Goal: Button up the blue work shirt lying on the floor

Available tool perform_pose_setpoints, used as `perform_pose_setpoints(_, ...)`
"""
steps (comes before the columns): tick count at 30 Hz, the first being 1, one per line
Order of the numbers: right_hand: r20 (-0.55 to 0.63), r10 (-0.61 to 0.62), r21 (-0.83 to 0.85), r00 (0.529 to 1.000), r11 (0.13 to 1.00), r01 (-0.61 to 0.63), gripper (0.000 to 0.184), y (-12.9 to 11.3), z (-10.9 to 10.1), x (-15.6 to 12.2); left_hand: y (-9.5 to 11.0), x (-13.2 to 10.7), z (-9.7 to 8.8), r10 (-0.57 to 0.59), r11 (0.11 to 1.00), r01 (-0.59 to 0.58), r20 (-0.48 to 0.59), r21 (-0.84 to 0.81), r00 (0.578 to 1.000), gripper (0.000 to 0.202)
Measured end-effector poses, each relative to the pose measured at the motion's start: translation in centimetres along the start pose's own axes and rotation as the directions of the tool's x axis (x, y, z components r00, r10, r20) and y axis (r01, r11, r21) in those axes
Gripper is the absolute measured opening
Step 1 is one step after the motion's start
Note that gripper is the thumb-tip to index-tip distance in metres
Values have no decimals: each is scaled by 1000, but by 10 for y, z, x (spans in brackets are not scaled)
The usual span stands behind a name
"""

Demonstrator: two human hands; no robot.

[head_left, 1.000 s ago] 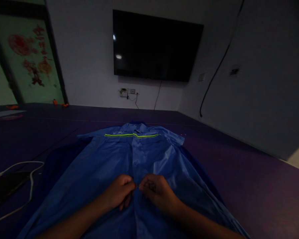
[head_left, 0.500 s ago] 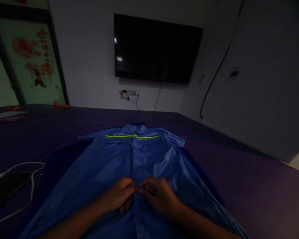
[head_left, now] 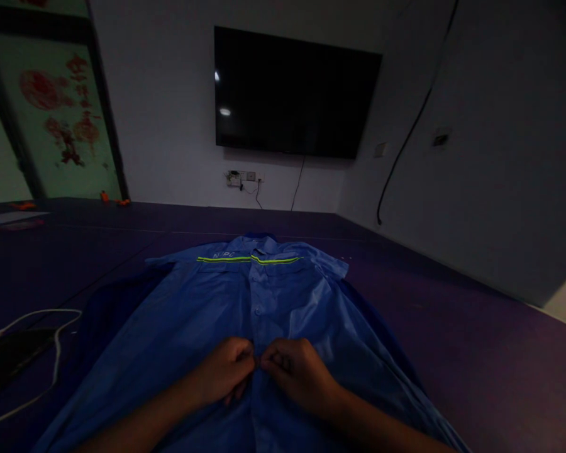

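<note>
A blue short-sleeved shirt (head_left: pixel 217 302) lies spread face up before me, its collar at the far end and a yellow-green stripe across the chest. Over its front placket my two hands meet, fingertips almost touching. My left hand (head_left: pixel 229 368) pinches the placket edge from the left side. From the right, my right hand (head_left: pixel 299 371) is closed in a pinch on the same strip of the shirt. A button (head_left: pixel 257 311) shows on the placket just beyond my hands. Whatever lies between the fingertips is hidden.
Darker blue cloth (head_left: pixel 108 308) lies beneath the shirt on the purple floor (head_left: pixel 453 327). At the left, a white cable (head_left: pixel 56 352) curls beside a dark flat object (head_left: pixel 19 358). Small orange things (head_left: pixel 104 196) sit by the door. A television (head_left: pixel 297 94) hangs on the far wall.
My right hand's thumb and index finger have closed together into a pinch at the placket. The left hand stays nearly in place, and the view has shifted slightly.
</note>
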State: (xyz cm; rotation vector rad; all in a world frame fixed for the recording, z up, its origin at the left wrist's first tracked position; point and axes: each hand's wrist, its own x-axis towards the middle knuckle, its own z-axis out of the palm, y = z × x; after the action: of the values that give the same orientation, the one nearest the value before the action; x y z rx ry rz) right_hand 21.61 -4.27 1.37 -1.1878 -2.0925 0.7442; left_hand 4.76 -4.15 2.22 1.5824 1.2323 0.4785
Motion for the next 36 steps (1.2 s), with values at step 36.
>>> perform_pose_setpoints(36,-12,19,106,1000,994,-18,12,-1,0,-1,0,3,-2,-41,997,41,0,-63,999,18)
